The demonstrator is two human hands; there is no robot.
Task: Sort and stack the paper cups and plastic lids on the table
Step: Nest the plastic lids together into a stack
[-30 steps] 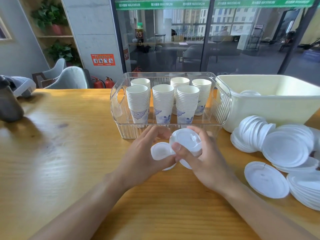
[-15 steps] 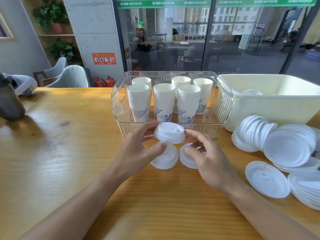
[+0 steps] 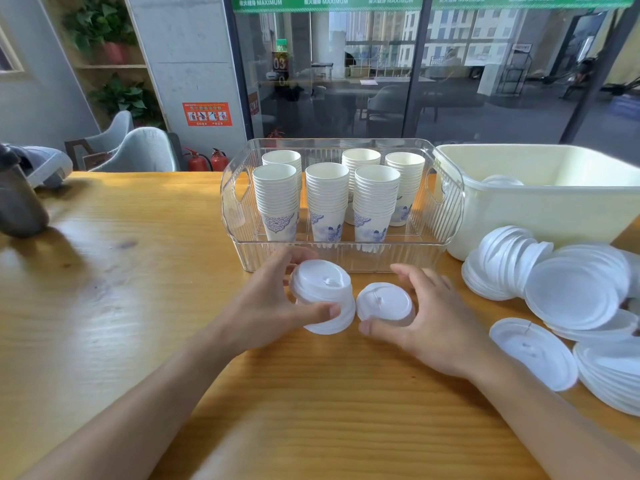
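Observation:
My left hand (image 3: 266, 306) grips a short stack of white plastic lids (image 3: 322, 292) on the wooden table (image 3: 138, 306), thumb at the front and fingers behind. Right beside it my right hand (image 3: 429, 317) holds a smaller white lid (image 3: 382, 301) between thumb and curled fingers. Just behind both hands stands a clear plastic bin (image 3: 446, 209) with several stacks of blue-patterned paper cups (image 3: 327, 202). More white lids (image 3: 568, 292) lie heaped and loose at the right.
A cream plastic tub (image 3: 540, 216) with a lid inside stands at the back right, touching the clear bin. A dark object (image 3: 17, 202) rests at the table's left edge. Chairs (image 3: 138, 150) stand behind the table.
The lid I held up with both hands now sits on the left stack under my left hand. My right hand has dropped onto the other lid beside it.

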